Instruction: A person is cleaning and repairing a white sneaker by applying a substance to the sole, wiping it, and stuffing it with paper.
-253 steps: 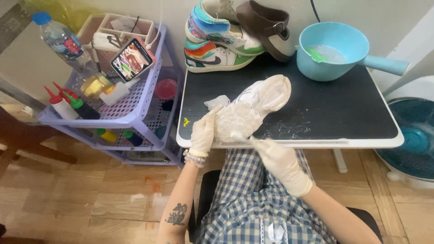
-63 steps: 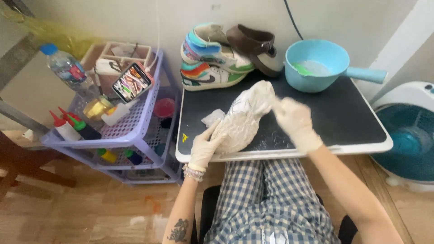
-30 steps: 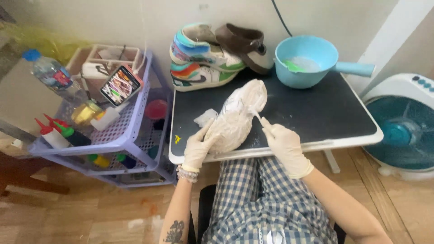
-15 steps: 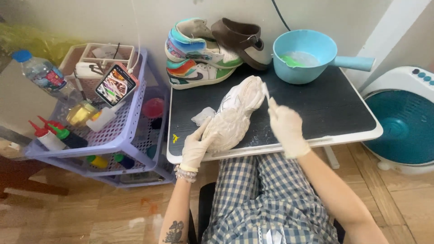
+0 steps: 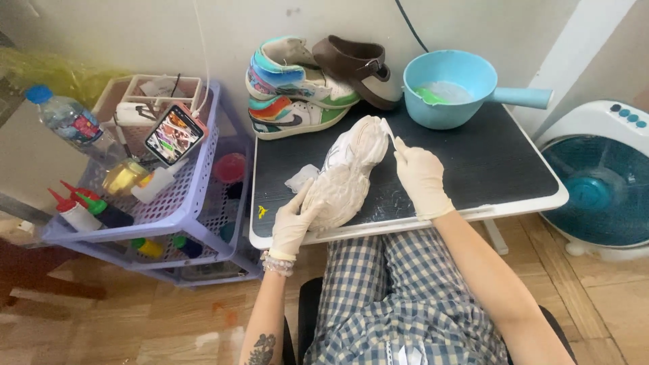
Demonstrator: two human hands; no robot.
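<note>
On the black table (image 5: 473, 162), left hand (image 5: 294, 220) grip around pale shoe (image 5: 348, 172), right hand (image 5: 420, 177) pinching a thin tool (image 5: 389, 133)

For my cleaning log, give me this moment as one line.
left hand: holds white shoe | right hand: small brush at shoe's toe | on: black table | nearby: blue basin

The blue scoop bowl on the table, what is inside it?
Inside the blue scoop bowl are whitish foamy liquid and a green piece at its left; whatever lies beneath the foam is hidden.
</note>
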